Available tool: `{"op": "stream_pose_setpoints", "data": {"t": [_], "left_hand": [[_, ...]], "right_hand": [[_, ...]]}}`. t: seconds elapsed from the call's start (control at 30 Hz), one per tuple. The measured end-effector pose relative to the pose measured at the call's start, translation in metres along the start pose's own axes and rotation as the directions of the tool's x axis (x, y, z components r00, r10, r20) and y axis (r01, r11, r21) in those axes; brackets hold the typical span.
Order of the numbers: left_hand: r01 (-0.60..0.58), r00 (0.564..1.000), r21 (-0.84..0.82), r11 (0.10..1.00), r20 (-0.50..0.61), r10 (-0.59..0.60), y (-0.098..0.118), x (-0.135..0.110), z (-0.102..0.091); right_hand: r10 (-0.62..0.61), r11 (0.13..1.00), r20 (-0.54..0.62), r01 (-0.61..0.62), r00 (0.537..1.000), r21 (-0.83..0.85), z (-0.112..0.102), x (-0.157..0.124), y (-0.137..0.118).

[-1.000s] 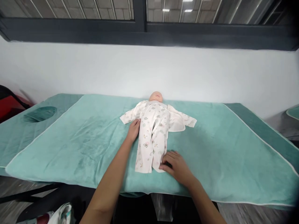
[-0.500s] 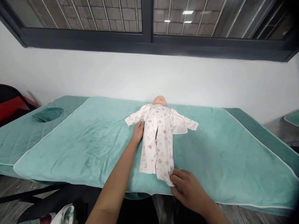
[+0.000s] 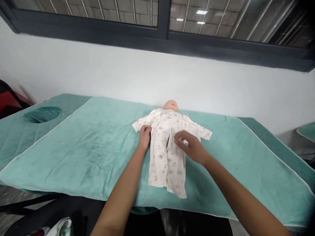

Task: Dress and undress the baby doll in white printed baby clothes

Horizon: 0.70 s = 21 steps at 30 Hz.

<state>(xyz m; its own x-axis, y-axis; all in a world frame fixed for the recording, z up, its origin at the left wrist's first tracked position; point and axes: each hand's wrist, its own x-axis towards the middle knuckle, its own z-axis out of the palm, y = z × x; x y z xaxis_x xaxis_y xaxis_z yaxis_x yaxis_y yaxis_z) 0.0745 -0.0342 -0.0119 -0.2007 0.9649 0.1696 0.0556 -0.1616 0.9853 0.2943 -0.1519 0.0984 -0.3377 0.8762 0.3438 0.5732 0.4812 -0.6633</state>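
A baby doll (image 3: 170, 105) lies face up on a teal towel (image 3: 81, 147), head toward the wall. It wears a white printed sleepsuit (image 3: 167, 154) with sleeves spread and legs stretched toward me. My left hand (image 3: 144, 136) rests with fingers curled on the suit's left side, under the sleeve. My right hand (image 3: 190, 146) hovers over the suit's right side near the waist, fingers loosely bent and holding nothing.
The towel covers a padded teal table (image 3: 14, 131) with a round face hole (image 3: 42, 113) at the left. A white wall and dark window frame stand behind. Another teal surface (image 3: 307, 129) shows at the far right. Dark objects lie below the table's front edge.
My right hand let go of the suit's leg cuff at the near end and moved up to the doll's waist. My left hand stayed in place.
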Motion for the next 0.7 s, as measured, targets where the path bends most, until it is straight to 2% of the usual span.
{"op": "stream_pose_setpoints", "data": {"t": [0.1, 0.13, 0.2, 0.27, 0.3, 0.33, 0.37, 0.4, 0.43, 0.53, 0.6, 0.7], "left_hand": [[-0.064, 0.987, 0.089, 0.994, 0.152, 0.05, -0.002, -0.001, 0.005], [-0.097, 0.976, 0.117, 0.988, 0.207, 0.071, -0.002, -0.002, 0.006], [-0.161, 0.953, 0.165, 0.973, 0.281, 0.11, -0.001, -0.004, 0.007], [-0.206, 0.938, 0.195, 0.959, 0.317, 0.138, -0.001, -0.006, 0.006], [-0.238, 0.931, 0.226, 0.945, 0.331, 0.156, -0.002, -0.007, 0.006], [-0.283, 0.922, 0.278, 0.918, 0.344, 0.18, -0.003, -0.007, 0.005], [-0.339, 0.91, 0.349, 0.874, 0.357, 0.211, -0.004, -0.007, 0.005], [-0.397, 0.897, 0.431, 0.81, 0.37, 0.243, -0.006, -0.007, 0.005], [-0.448, 0.883, 0.514, 0.731, 0.382, 0.272, -0.008, -0.007, 0.005], [-0.508, 0.861, 0.673, 0.538, 0.408, 0.302, -0.011, -0.008, 0.006], [-0.522, 0.853, 0.715, 0.465, 0.424, 0.305, -0.01, -0.011, 0.007], [-0.567, 0.822, 0.721, 0.398, 0.459, 0.339, -0.008, -0.014, 0.007]], "right_hand": [[-0.005, 0.996, -0.162, -0.009, 0.987, -0.088, 0.006, 0.062, 0.028], [0.042, 0.997, -0.187, -0.054, 0.982, -0.063, 0.009, 0.077, 0.04], [0.182, 0.981, -0.23, -0.159, 0.956, 0.115, 0.017, 0.093, 0.065], [0.292, 0.938, -0.341, -0.197, 0.894, 0.287, 0.027, 0.09, 0.091], [0.329, 0.927, -0.413, -0.207, 0.849, 0.312, 0.031, 0.082, 0.103], [0.356, 0.927, -0.479, -0.24, 0.802, 0.288, 0.035, 0.071, 0.114], [0.372, 0.928, -0.511, -0.295, 0.775, 0.229, 0.037, 0.059, 0.123], [0.381, 0.924, -0.512, -0.329, 0.77, 0.193, 0.039, 0.046, 0.131], [0.382, 0.922, -0.497, -0.354, 0.779, 0.154, 0.039, 0.033, 0.136], [0.343, 0.937, -0.391, -0.34, 0.854, 0.078, 0.037, 0.007, 0.138], [0.271, 0.959, -0.313, -0.284, 0.91, 0.004, 0.035, 0.0, 0.134], [0.087, 0.975, -0.173, -0.119, 0.981, -0.186, 0.037, -0.002, 0.13]]}}
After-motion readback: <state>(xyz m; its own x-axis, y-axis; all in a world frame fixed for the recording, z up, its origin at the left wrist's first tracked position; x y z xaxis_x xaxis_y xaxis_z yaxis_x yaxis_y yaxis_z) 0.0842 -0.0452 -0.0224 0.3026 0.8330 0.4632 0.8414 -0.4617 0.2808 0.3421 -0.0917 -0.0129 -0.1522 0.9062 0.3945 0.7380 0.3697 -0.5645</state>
